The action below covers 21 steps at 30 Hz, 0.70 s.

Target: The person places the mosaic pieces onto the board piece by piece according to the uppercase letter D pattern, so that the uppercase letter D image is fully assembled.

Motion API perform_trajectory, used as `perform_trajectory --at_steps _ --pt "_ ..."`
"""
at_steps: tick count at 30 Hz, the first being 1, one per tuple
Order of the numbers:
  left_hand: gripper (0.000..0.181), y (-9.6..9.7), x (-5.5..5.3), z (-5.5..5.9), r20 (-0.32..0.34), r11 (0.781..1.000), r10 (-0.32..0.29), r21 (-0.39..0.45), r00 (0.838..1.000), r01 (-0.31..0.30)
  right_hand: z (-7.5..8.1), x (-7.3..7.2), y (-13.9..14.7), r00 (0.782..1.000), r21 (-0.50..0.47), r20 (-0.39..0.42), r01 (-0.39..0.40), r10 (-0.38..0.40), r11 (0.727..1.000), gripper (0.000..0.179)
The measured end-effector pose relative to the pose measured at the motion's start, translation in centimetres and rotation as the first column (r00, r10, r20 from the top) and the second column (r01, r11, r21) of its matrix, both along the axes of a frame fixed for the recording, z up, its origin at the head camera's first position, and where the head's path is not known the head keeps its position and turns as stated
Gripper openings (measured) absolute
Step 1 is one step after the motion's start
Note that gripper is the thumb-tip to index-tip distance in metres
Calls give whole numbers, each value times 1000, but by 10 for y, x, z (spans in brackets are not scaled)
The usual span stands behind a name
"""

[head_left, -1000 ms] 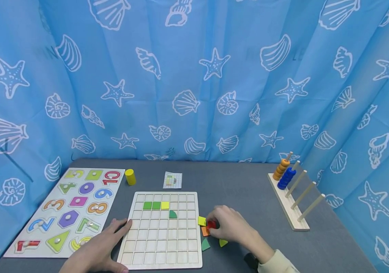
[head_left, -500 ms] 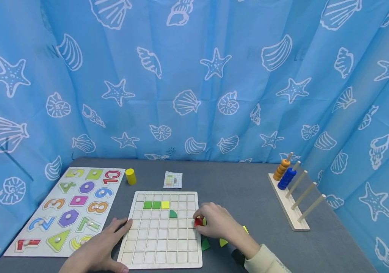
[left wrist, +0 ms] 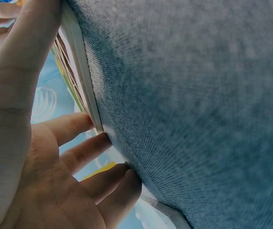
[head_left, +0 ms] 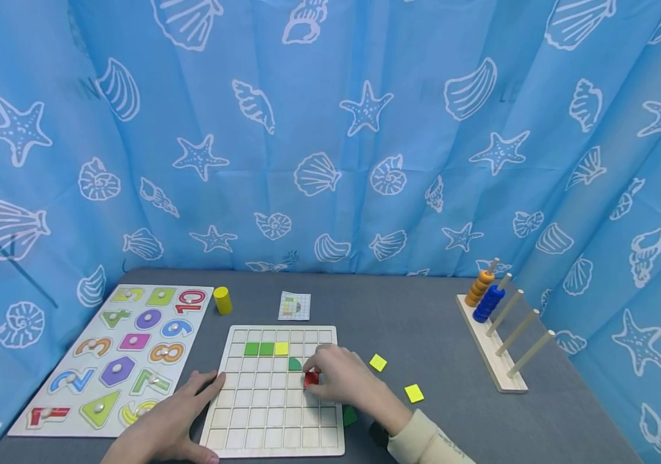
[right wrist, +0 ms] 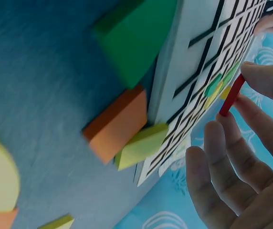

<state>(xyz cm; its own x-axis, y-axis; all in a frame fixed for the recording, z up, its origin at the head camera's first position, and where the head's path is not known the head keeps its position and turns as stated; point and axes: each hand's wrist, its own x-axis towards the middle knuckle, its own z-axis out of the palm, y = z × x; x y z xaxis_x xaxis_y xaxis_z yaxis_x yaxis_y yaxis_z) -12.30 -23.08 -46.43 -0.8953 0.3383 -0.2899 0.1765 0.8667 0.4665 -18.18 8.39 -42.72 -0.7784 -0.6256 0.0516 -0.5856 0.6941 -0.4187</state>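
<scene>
Between thumb and fingertips my right hand (head_left: 344, 379) pinches a red square tile (head_left: 310, 379), close over the right half of the wooden grid board (head_left: 272, 439). The right wrist view shows the red tile (right wrist: 232, 94) edge-on. Just up and left of it on the board lies a green quarter-circle tile (head_left: 295, 364). Two green square tiles (head_left: 258, 348) and a yellow square tile (head_left: 281, 348) form a row near the top. My left hand (head_left: 171, 415) rests along the board's left edge, thumb and fingers spread; the left wrist view shows fingertips (left wrist: 86, 120) at the edge.
Right of the board lie a green piece (right wrist: 136, 45), an orange tile (right wrist: 120, 124) and several yellow tiles (head_left: 414, 393). A pattern card (head_left: 294, 307) and a yellow cylinder (head_left: 222, 300) stand behind. A number puzzle (head_left: 133, 361) lies left, a peg stand (head_left: 489, 341) right.
My right hand has moved left, carrying the red tile from the loose pieces beside the board to over the grid. Two yellow tiles now show behind it. The left hand has stayed put.
</scene>
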Motion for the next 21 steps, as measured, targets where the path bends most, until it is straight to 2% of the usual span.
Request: perform_trajectory --at_steps 8,15,21 --pt "132 -1 0 0 -21 1000 -22 13 1000 23 -5 1 -16 1000 5 19 -19 19 1000 7" --pt "131 0 1 1 -18 1000 -24 12 1000 24 -7 -1 -23 999 17 -30 -37 37 999 8" --pt "130 0 0 1 1 1000 -2 8 1000 2 -6 -2 -28 998 50 -55 -33 36 998 11"
